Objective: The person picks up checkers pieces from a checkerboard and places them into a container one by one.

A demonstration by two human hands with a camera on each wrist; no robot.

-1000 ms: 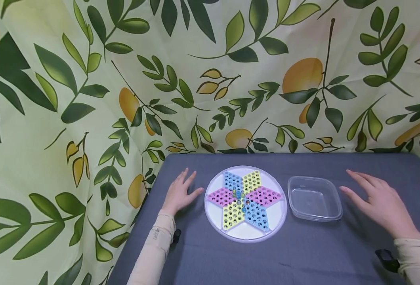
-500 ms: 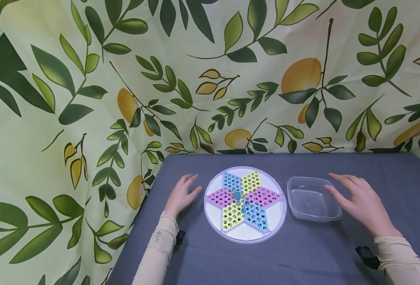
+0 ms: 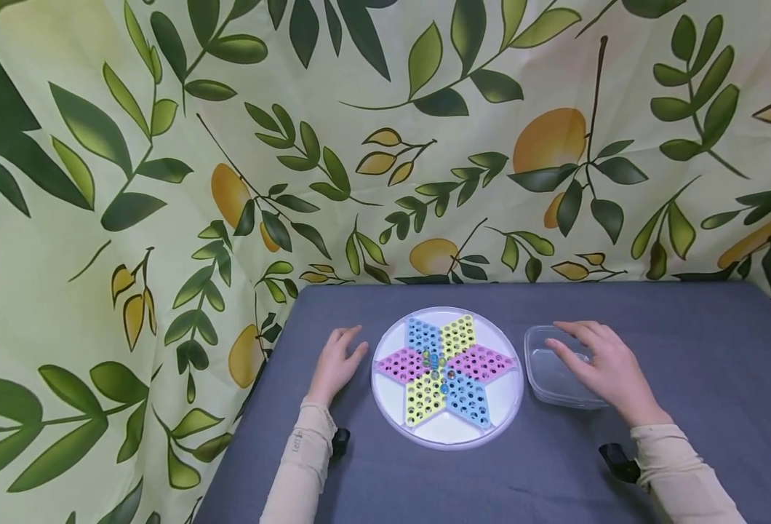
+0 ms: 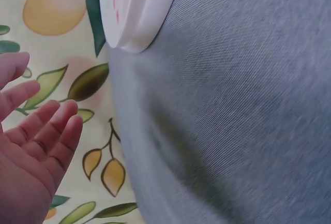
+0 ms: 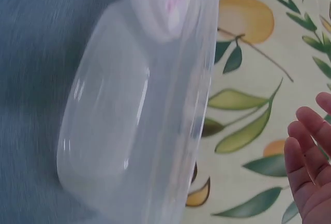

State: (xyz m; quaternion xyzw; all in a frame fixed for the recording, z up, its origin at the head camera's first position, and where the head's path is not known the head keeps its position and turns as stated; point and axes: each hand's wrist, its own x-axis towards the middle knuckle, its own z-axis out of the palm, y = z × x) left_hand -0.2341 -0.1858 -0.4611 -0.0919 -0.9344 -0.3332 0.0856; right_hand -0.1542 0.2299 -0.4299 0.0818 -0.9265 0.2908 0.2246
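A round white Chinese checkers board [image 3: 388, 407] with a blue, yellow and pink star lies on the table. Several glass marbles [image 3: 434, 360] are grouped around the star's middle. To the board's left hovers my left hand [image 3: 334, 367], fingers loosely extended and holding nothing; the left wrist view shows its palm [image 4: 26, 172]. A clear plastic container [image 3: 545, 378] stands right of the board. My right hand [image 3: 611, 371] overlaps its right side in the head view, fingers relaxed and nothing in them. In the right wrist view those fingers [image 5: 302, 167] are apart from the container [image 5: 103, 105].
A grey-blue cloth covers the table [image 3: 490, 487]. Behind and to the left hangs a curtain [image 3: 333, 58] printed with leaves and orange fruit. Dark wrist straps or cameras [image 3: 620, 463] sit under both sleeves.
My right hand has moved left, from beside the container to over its right side. The left hand has shifted slightly, its fingers drawn closer together. Board and container stay in place.
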